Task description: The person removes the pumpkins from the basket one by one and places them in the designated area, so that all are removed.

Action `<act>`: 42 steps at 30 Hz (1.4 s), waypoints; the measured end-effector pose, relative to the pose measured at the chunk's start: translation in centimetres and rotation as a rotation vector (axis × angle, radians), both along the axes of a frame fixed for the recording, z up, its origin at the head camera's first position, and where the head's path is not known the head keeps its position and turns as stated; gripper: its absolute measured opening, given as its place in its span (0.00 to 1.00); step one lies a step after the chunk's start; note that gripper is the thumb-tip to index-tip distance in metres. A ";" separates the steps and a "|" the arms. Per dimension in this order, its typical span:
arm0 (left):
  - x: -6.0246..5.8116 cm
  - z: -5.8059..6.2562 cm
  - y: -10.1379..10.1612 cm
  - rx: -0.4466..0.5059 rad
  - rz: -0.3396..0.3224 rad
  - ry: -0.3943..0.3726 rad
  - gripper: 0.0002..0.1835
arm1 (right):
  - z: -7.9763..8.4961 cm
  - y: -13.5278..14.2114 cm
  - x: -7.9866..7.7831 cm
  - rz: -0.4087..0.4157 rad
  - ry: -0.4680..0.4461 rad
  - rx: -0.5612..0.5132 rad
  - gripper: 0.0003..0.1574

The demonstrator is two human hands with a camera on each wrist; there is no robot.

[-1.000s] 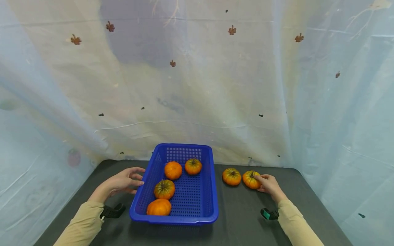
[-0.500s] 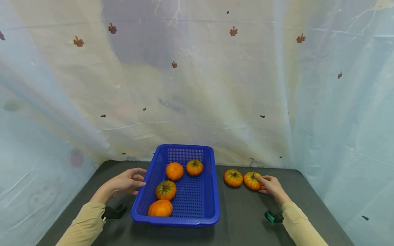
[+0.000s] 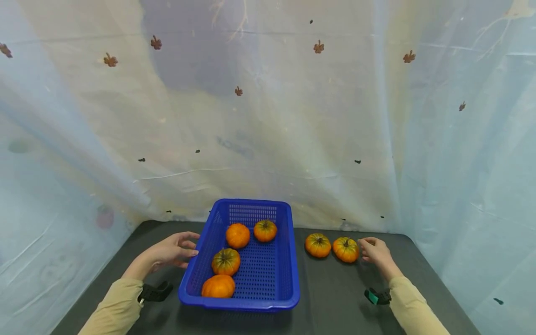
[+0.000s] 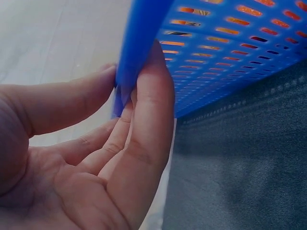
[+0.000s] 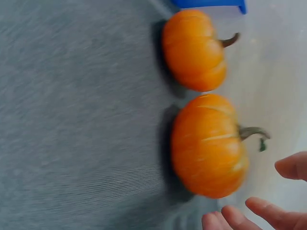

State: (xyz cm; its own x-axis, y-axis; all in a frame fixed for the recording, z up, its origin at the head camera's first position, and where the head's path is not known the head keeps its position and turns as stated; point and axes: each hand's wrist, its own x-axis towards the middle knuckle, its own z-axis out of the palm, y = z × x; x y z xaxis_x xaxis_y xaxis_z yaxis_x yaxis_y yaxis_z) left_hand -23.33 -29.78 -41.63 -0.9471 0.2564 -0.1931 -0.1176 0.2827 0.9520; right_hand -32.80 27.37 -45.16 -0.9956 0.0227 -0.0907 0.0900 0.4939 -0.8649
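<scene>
My left hand (image 3: 171, 251) pinches the left rim of a blue plastic basket (image 3: 295, 265); in the left wrist view the thumb lies on one side of the rim and the fingers (image 4: 151, 105) on the other. Inside the basket are several small pumpkins, among them a plain orange pumpkin (image 3: 237, 236) and a green-streaked pumpkin (image 3: 226, 262). To its right, two small pumpkins sit side by side. My right hand (image 3: 375, 253) is just beside the outer pumpkin (image 3: 345, 250), holding nothing, its fingertips apart from it in the right wrist view. The inner pumpkin (image 3: 317, 245) is nearer the basket.
Everything stands on a dark grey table (image 3: 335, 298). A pale plastic curtain (image 3: 268, 139) printed with small leaves hangs right behind its back edge and at both sides. A black strap (image 3: 155, 291) is on the left wrist, another strap (image 3: 378, 297) on the right.
My right hand has let go of the outer pumpkin and drawn slightly away to the right. That pumpkin stays by the inner one. The left hand keeps its grip on the basket rim.
</scene>
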 end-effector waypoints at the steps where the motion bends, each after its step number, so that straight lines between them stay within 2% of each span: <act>1: 0.0 -0.1 0.0 0.006 -0.001 -0.002 0.36 | 0.3 0.0 -0.1 -0.004 0.009 0.010 0.37; 4: 0.1 -0.2 0.0 0.015 0.000 -0.005 0.35 | 1.6 -0.3 -0.1 0.000 0.037 0.026 0.38; 10: 0.1 -0.1 0.0 0.021 -0.009 0.000 0.36 | 4.4 -1.7 -0.2 0.060 0.090 0.006 0.38; 19: 0.0 0.0 0.1 0.031 -0.009 -0.011 0.36 | 7.6 -5.3 -0.4 0.200 0.093 -0.124 0.34; 23: 0.1 -0.1 0.0 0.033 -0.005 -0.017 0.36 | 8.2 -6.9 -0.3 0.280 0.073 -0.187 0.32; 30: 0.0 -0.1 -0.1 0.045 -0.010 -0.020 0.36 | 9.1 -10.0 0.6 0.409 0.051 -0.220 0.31; 36: 0.0 -0.3 -0.2 0.041 0.000 -0.015 0.36 | 9.5 -12.4 1.0 0.469 0.028 -0.258 0.28; 42: -0.3 -0.4 0.0 0.024 0.044 -0.025 0.35 | 9.7 -14.3 1.2 0.532 0.020 -0.267 0.27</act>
State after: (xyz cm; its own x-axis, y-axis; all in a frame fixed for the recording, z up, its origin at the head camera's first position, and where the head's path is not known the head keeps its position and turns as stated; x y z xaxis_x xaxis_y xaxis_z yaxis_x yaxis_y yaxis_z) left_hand -23.67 -29.78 -42.03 -0.9525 0.2196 -0.2108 -0.1530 0.2535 0.9552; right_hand -31.64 13.03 -35.49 -0.8656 -0.5007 -0.0054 -0.1279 0.2314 -0.9644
